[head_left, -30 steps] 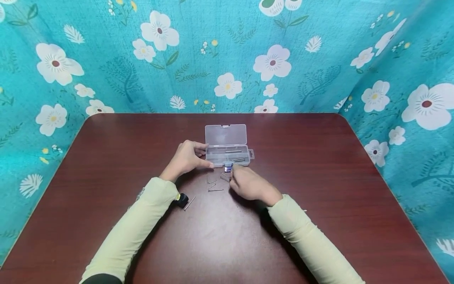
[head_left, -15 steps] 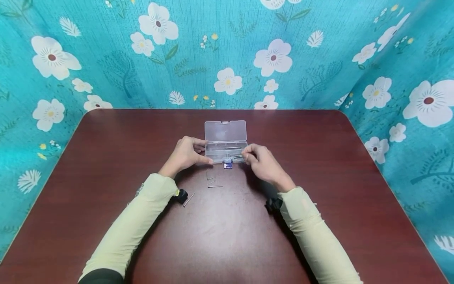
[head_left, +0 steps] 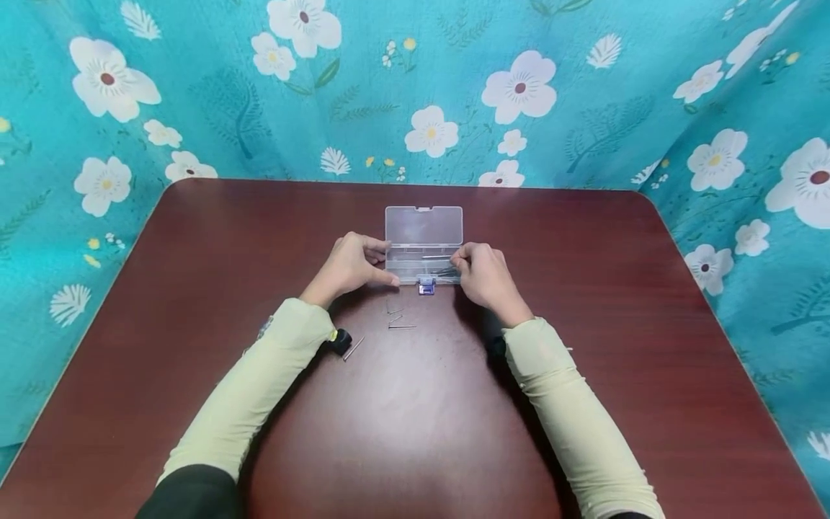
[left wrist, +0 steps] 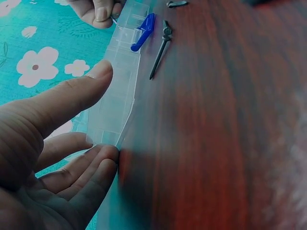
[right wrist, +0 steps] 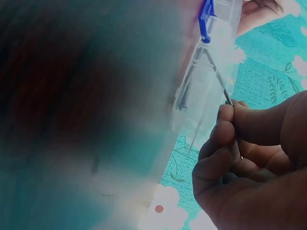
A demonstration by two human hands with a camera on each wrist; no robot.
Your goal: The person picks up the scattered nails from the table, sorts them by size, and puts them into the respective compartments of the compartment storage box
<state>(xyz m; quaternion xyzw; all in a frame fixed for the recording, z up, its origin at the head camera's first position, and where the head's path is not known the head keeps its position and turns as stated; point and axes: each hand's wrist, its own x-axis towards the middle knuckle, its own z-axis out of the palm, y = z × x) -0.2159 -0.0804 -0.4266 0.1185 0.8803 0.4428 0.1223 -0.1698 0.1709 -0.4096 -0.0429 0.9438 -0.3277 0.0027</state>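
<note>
Left hand (head_left: 353, 261): thumb and fingers spread around the left end of the box, gripping it, thumb at the corner nearest the person.
Right hand (head_left: 486, 277): thumb and forefinger pinch a slim grey metal nail (right wrist: 220, 79) above the box's right end; the other fingers curl inward.
Pinched nail: slants from the right fingertips towards the box's inside; whether its tip touches anything I cannot tell.
Box: a clear plastic rectangular case (head_left: 400, 273), between the two hands, its frosted lid (head_left: 424, 226) raised on the side away from the person.
Clip: a blue plastic latch (head_left: 426, 288) on the box's near edge, between the hands.
Inside: one long nail (head_left: 435, 257) in the far section, left of the right fingertips; more grey nails in the near section.
Loose nails: a straight one (head_left: 402, 327) and thinner pieces nearer the person than the hands; another (head_left: 353, 349) beside the left wrist.
Surface: a dark red-brown wooden table (head_left: 389, 418) under both hands.
Sleeves: pale yellow-green cloth (head_left: 249, 389) behind each hand.
</note>
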